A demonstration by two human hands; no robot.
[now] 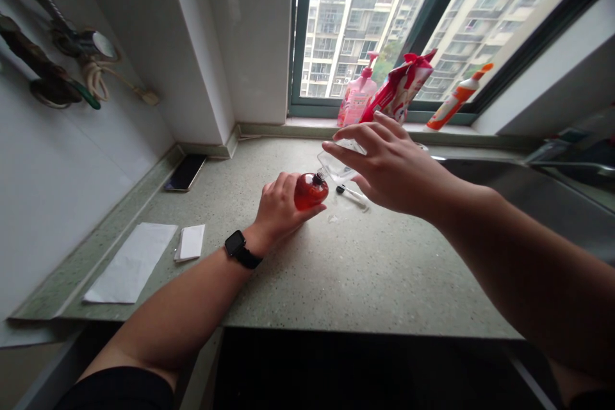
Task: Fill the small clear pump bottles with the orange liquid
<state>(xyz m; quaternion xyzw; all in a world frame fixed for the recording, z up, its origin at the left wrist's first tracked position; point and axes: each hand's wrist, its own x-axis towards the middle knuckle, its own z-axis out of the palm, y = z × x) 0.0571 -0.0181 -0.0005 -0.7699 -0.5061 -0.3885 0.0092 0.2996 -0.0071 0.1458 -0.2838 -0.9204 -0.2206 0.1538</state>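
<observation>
Near the middle of the counter, my left hand [281,205] is wrapped round a rounded bottle [310,193] of red liquid. Its dark neck points up and to the right. My right hand [384,163] grips a clear, squarish bottle [339,166], tilted so that its neck meets the mouth of the red one. My right fingers hide part of the clear bottle. Behind and below it on the counter lies a pump top [353,195] with a black collar and a pale tube. A small wet patch [332,219] shines just below the bottles.
White paper [134,262], a small white packet [191,243] and a phone [186,173] lie at the left. A pink pump bottle [356,96], a red bag [401,86] and an orange-white bottle [456,99] stand on the windowsill. The sink [519,205] is at the right.
</observation>
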